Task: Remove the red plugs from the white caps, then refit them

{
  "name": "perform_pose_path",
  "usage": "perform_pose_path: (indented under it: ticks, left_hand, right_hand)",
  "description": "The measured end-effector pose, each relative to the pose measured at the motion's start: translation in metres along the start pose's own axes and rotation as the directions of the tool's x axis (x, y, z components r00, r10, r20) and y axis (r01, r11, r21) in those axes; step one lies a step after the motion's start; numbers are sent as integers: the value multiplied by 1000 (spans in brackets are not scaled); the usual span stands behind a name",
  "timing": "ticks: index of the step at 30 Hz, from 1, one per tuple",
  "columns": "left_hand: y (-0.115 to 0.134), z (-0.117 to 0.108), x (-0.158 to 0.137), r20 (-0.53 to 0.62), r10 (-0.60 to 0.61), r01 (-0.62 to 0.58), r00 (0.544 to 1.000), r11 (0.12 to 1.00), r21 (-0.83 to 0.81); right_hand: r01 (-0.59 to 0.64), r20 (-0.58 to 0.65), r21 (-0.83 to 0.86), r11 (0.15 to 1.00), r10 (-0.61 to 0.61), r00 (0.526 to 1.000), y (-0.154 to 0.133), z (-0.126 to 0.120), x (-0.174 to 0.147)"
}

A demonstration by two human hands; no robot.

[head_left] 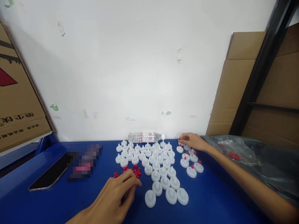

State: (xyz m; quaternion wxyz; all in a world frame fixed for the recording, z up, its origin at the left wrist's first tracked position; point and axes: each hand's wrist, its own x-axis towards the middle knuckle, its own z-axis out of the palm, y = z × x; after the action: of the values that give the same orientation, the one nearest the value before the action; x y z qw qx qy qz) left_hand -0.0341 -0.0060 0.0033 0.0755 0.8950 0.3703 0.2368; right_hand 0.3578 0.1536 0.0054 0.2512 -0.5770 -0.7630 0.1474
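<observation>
My left hand (116, 194) is beside the small red caps (136, 172) heaped on the blue table. Its thumb and index finger are pinched together; whatever may be between them is hidden. At the back right, my right hand (192, 141) has its fingertips closed on a white nozzle lid with a red cap, largely covered by the fingers. Below that hand stand several white nozzle lids with red caps (191, 171). Many white nozzle lids without red caps (156, 175) stand upright in a cluster between my hands.
A clear plastic bottle (146, 137) lies along the wall behind the lids. On the left are a phone (50, 174) and a blurred-out item (85, 163). A clear bag with red pieces (238, 154) rests on dark plastic at right. Cardboard (21, 93) stands at left.
</observation>
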Motion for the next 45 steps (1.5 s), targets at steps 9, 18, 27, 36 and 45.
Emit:
perform_pose_path:
  ticks: [9,18,27,36,45]
  left_hand:
    - [-4,0,1,-1,-58,58,998,998,-20]
    - [-9,-3,5,-170,-37,71,985,978,196]
    - [-24,7,1,-66,-51,69,997,950,306]
    - [-26,13,2,61,44,-59,997,959,277]
    - [-17,9,7,-25,59,-54,998,984,168]
  right_hand:
    - [54,-8,11,998,-54,999,-5,4,1]
    - [282,-38,-196,939,-294,955,-57,4,-17]
    - [365,97,-219,905,-352,931,-70,22,-24]
    - [366,-100,-275,889,-405,909,-75,-13,-47]
    - [467,-84,-350,812,-524,848,-89,-8,-69]
